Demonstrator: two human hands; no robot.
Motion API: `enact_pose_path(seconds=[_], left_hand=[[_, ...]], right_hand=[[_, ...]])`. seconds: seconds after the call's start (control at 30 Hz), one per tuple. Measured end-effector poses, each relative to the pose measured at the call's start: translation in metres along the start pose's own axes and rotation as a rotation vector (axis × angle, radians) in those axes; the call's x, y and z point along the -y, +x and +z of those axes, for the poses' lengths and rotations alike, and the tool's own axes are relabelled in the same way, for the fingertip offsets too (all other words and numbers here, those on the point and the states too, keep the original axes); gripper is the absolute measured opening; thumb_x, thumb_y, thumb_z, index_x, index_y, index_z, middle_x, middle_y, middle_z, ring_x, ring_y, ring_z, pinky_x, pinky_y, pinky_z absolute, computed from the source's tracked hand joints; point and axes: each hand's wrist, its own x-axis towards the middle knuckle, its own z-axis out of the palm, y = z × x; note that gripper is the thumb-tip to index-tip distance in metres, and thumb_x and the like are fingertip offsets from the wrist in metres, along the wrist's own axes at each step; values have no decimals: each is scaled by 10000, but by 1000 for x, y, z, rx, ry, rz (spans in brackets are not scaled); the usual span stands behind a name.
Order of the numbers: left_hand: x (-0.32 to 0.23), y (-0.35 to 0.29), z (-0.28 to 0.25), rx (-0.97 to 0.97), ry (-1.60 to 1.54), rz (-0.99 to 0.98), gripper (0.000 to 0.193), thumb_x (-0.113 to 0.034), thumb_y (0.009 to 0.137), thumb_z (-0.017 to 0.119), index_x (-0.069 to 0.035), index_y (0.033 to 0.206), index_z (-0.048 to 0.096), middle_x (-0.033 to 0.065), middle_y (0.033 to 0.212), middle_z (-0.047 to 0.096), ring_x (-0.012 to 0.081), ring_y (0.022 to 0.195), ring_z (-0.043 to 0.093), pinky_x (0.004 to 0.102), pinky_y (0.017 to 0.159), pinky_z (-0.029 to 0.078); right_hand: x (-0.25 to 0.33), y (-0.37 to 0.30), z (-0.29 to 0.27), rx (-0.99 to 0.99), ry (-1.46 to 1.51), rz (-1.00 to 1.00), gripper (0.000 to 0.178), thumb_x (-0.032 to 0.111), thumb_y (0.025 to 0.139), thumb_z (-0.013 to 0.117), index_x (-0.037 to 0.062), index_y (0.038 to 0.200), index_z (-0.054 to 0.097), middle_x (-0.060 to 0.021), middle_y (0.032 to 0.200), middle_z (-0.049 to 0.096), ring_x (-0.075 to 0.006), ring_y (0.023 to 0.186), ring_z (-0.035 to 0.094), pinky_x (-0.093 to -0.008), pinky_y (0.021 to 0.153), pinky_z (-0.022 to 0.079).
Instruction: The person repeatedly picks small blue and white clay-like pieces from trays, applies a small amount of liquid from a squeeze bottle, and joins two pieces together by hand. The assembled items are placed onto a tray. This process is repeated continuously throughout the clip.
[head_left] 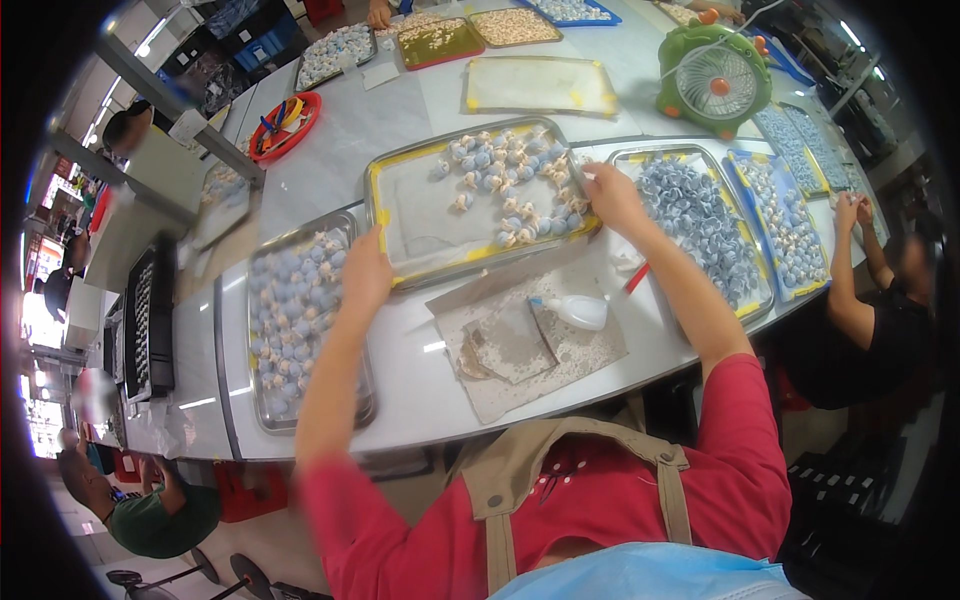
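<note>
My left hand (368,268) grips the near left corner of a metal tray (415,222) lined with white paper and edged in yellow tape. At its right edge, my right hand (612,196) has its fingers closed on the rim. Small round blue-and-cream pieces (500,165) cover the tray's right part. Nearer me lies a worn cardboard sheet (590,350) bearing a white squeeze bottle (580,312). Left of it, another metal tray (260,408) holds more such pieces. Hollow blue pieces (695,215) fill a tray to the right.
A green fan (715,80) stands at the far right. An empty paper-lined tray (540,85) and a red basket (285,128) lie beyond. A blue tray (733,165) is at the right, near a co-worker (870,300). A post (225,150) rises at the left.
</note>
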Motion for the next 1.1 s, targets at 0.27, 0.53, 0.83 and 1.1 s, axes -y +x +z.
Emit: enact_pose_path(seconds=[0.27,0.53,0.83,1.1], left_hand=[[-39,-14,-7,-7,174,68,608,-213,773,635,-65,1305,379,227,1137,474,395,1002,504,447,821,442],[-47,-14,-27,130,166,-8,497,-208,762,648,-54,1205,484,182,1029,557,333,965,548,416,796,454],[-76,12,6,-125,-112,590,418,-247,743,668,-109,1126,572,171,1103,554,323,1051,506,384,883,417],[-161,36,51,141,-67,683,382,-290,709,648,-141,1059,611,130,1268,449,300,1202,378,597,1004,200]], right_hand=[[4,92,65,-75,-129,-231,555,435,821,552,40,1208,509,-208,1237,488,-360,1221,375,-416,1005,316],[92,74,112,292,158,-60,641,436,710,668,37,1191,525,-207,1158,557,-359,1080,519,-405,932,404],[73,66,-1,616,-117,-372,750,214,580,784,84,1250,472,-178,1122,582,-302,1048,555,-371,893,433],[50,28,-29,820,-357,-152,1007,187,492,813,146,1369,318,-197,1134,532,-348,1041,539,-404,841,470]])
